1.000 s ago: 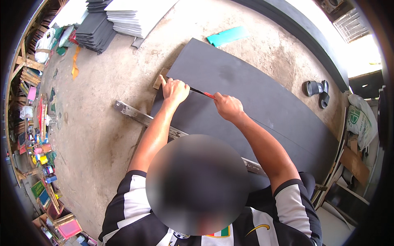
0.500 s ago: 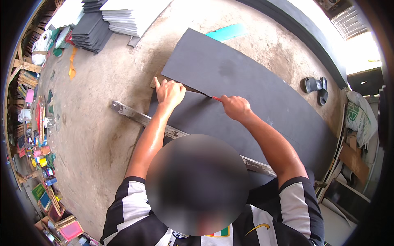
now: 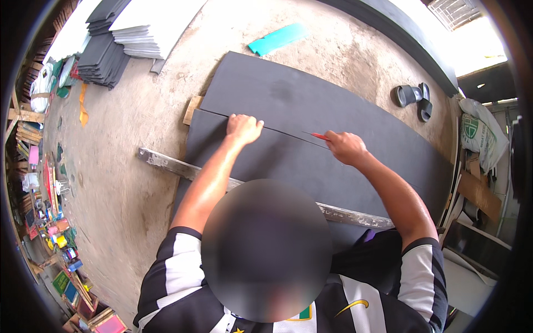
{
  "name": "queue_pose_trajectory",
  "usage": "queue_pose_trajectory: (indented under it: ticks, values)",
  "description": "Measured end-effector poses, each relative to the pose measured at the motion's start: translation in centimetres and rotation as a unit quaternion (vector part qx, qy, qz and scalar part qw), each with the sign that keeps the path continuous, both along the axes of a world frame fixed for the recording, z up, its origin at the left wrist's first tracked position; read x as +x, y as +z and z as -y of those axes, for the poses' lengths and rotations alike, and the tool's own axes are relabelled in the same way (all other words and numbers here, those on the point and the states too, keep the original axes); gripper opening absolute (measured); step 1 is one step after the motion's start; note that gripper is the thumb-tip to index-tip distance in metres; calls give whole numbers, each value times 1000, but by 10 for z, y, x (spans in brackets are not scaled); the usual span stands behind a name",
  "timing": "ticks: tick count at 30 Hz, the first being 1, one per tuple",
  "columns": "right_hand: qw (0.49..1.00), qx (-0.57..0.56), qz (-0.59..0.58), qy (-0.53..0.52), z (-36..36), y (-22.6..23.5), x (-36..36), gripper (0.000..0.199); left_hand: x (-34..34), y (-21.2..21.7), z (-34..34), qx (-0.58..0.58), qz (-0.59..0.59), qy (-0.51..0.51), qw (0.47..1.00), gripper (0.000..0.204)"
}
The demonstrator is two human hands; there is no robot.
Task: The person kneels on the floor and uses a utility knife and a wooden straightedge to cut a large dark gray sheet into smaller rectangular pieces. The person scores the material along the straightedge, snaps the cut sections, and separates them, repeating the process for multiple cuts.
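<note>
While left hand (image 3: 243, 129) presses dark sheet (image 3: 311, 105), right hand (image 3: 345, 147) grip clenches red cutter (image 3: 320, 136), tip pointing left along cut.

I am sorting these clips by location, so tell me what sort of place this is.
Probably a small workshop that cuts foam or rubber sheet. A large dark grey sheet lies on the bare concrete floor, stacks of grey and white sheets sit nearby, and a long metal straightedge lies across the work.

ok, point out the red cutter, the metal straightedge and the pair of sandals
red cutter (image 3: 319, 136), head view, on its exposed tip.
metal straightedge (image 3: 166, 162), head view, near its left end.
pair of sandals (image 3: 413, 100), head view, between the two soles.
</note>
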State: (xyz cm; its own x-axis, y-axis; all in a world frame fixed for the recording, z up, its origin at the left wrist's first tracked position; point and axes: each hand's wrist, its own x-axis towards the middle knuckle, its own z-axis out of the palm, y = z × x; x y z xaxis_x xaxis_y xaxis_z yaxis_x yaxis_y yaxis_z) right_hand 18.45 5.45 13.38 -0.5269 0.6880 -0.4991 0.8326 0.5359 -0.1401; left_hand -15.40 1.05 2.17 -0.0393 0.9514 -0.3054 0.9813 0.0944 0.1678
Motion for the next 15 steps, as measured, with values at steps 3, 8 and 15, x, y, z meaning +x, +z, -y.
queue_pose_trajectory:
  ticks: [3,8,15]
  values:
    - [999,0,-32,13,6,-9,-30,27,19,-9,6,49,16,26,998,42]
    - [998,-29,-57,23,11,-17,-67,27,26,-1,28,156,11,59,986,35]
    - [999,-30,-14,42,8,-24,-78,23,28,10,38,187,6,57,981,34]
